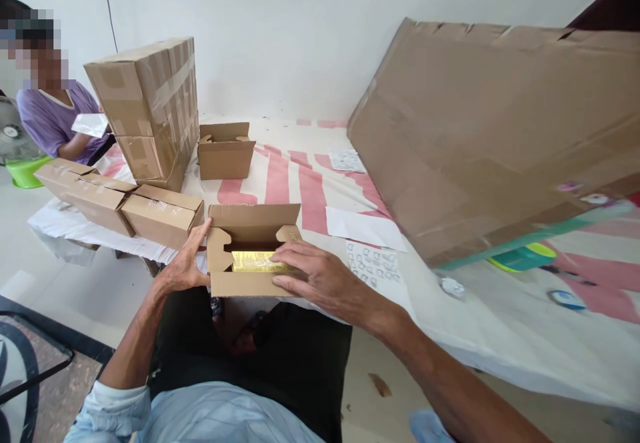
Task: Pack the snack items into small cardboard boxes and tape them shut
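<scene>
An open cardboard box (255, 284) stands at the table's near edge in front of me, its flaps raised or spread. Inside lies a shiny gold packet (250, 261). My left hand (187, 263) grips the box's left side, with the fingers at the back corner and the thumb near the front. My right hand (320, 273) reaches over the box's right part. Its fingertips rest on the gold packet, while the thumb lies across the front flap. The right hand hides the right end of the packet.
Closed cardboard boxes (163, 216) line the table's left edge, before a tall taped stack (165, 96). Another open box (226, 161) stands behind. A large cardboard sheet (500, 136) leans at right. Papers (367, 229) lie on the cloth. A person in purple (60, 119) sits far left.
</scene>
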{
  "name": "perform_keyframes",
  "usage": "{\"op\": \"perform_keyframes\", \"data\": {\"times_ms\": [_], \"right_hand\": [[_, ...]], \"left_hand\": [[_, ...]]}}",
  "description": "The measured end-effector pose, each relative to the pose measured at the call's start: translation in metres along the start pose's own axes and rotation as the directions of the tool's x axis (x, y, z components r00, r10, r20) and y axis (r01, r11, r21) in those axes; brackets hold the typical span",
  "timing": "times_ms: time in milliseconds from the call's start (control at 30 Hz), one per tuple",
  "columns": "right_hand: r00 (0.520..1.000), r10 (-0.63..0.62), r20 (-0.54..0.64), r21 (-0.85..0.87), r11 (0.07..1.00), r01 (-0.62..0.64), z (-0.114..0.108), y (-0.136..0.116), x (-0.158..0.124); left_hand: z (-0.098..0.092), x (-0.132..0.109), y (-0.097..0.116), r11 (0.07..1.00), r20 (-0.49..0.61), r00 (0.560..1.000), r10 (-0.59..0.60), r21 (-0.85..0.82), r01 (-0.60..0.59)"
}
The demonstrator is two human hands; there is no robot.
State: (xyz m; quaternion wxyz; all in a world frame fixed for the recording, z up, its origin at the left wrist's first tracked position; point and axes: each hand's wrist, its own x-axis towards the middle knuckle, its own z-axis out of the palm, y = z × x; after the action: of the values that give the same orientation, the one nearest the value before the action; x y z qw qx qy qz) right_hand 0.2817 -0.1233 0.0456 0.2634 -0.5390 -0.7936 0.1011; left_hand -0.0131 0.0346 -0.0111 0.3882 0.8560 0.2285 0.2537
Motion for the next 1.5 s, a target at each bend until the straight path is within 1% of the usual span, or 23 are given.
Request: {"op": "perform_keyframes", "data": {"times_ms": [100,167,267,300,367,433,600,667,700,767,800,867,900,967,1067,1133,1200,1267,1333,1367,1400,1433,1500], "right_hand": [[0.985,0.096,0.144,-0.146,0.986,-0.075,-0.003,0.01,0.019],[0.963,0.14,0.229,-0.228,0.97,-0.087,-0.005,0.013,0.032],[0.917,0.154,0.367,-0.251,0.966,-0.061,-0.009,0.012,0.045],[0.905,0.152,0.397,-0.248,0.967,-0.054,-0.011,0.011,0.048],[0.893,0.154,0.422,-0.26,0.965,-0.044,-0.014,0.008,0.052],[0.893,0.153,0.424,-0.269,0.962,-0.037,-0.016,0.007,0.053],[0.886,0.139,0.443,-0.21,0.977,-0.048,-0.013,0.017,0.053],[0.907,0.144,0.397,-0.203,0.977,-0.066,-0.015,0.023,0.053],[0.929,0.146,0.34,-0.184,0.979,-0.086,-0.017,0.025,0.053],[0.974,0.156,0.163,-0.079,0.986,-0.145,-0.026,0.03,0.052],[0.984,0.167,0.06,0.011,0.986,-0.168,-0.031,0.031,0.052],[0.972,0.205,-0.112,0.233,0.957,-0.175,-0.041,0.034,0.053],[0.958,0.229,-0.172,0.343,0.926,-0.16,-0.046,0.035,0.054],[0.927,0.286,-0.242,0.52,0.845,-0.125,-0.052,0.037,0.058],[0.883,0.364,-0.296,0.652,0.753,-0.092,-0.055,0.04,0.064],[0.862,0.393,-0.32,0.672,0.735,-0.085,-0.058,0.042,0.068],[0.856,0.4,-0.327,0.676,0.732,-0.084,-0.063,0.042,0.069],[0.857,0.397,-0.33,0.674,0.734,-0.08,-0.07,0.04,0.071],[0.863,0.383,-0.33,0.671,0.738,-0.071,-0.077,0.035,0.076],[0.871,0.369,-0.325,0.667,0.742,-0.065,-0.079,0.033,0.08],[0.883,0.35,-0.312,0.666,0.744,-0.06,-0.081,0.03,0.085],[0.898,0.329,-0.293,0.666,0.744,-0.055,-0.083,0.027,0.09],[0.921,0.294,-0.257,0.674,0.738,-0.047,-0.082,0.022,0.1]], "left_hand": [[0.0,0.002,0.003,1.0,0.009,1.0,-0.011,-0.009,0.011],[0.0,0.004,0.006,1.0,0.016,1.0,-0.013,-0.014,0.014],[0.0,0.006,0.007,0.999,0.023,1.0,-0.021,-0.026,0.022],[0.0,0.006,0.007,0.999,0.022,0.999,-0.026,-0.031,0.027],[0.0,0.007,0.005,0.998,0.017,0.999,-0.04,-0.042,0.041],[0.0,0.008,0.003,0.997,0.008,0.999,-0.052,-0.057,0.052],[0.002,0.011,-0.001,0.998,0.014,0.999,-0.042,-0.047,0.043],[0.002,0.013,-0.004,0.997,0.011,0.999,-0.052,-0.063,0.052],[0.003,0.015,-0.006,0.995,0.005,0.998,-0.061,-0.079,0.061],[0.003,0.02,-0.01,0.991,-0.012,0.997,-0.073,-0.111,0.071],[0.003,0.024,-0.012,0.99,-0.019,0.997,-0.072,-0.119,0.069],[0.004,0.036,-0.015,0.991,-0.032,0.998,-0.063,-0.118,0.058],[0.005,0.042,-0.016,0.992,-0.033,0.998,-0.061,-0.112,0.057],[0.007,0.054,-0.017,0.994,-0.03,0.997,-0.072,-0.089,0.069],[0.01,0.064,-0.012,0.997,-0.028,0.997,-0.069,-0.033,0.068],[0.007,0.064,-0.006,0.999,-0.04,0.999,-0.033,-0.003,0.033],[-0.003,0.062,0.004,1.0,-0.09,0.996,0.009,-0.011,-0.01],[-0.017,0.062,0.019,0.997,-0.195,0.98,0.044,-0.049,-0.055],[-0.033,0.067,0.038,0.989,-0.321,0.945,0.06,-0.11,-0.1],[-0.039,0.07,0.049,0.982,-0.362,0.931,0.055,-0.151,-0.117],[-0.044,0.075,0.06,0.971,-0.38,0.924,0.042,-0.202,-0.127],[-0.047,0.08,0.071,0.956,-0.373,0.928,0.021,-0.264,-0.128],[-0.048,0.088,0.09,0.915,-0.291,0.956,-0.021,-0.392,-0.1]]}}
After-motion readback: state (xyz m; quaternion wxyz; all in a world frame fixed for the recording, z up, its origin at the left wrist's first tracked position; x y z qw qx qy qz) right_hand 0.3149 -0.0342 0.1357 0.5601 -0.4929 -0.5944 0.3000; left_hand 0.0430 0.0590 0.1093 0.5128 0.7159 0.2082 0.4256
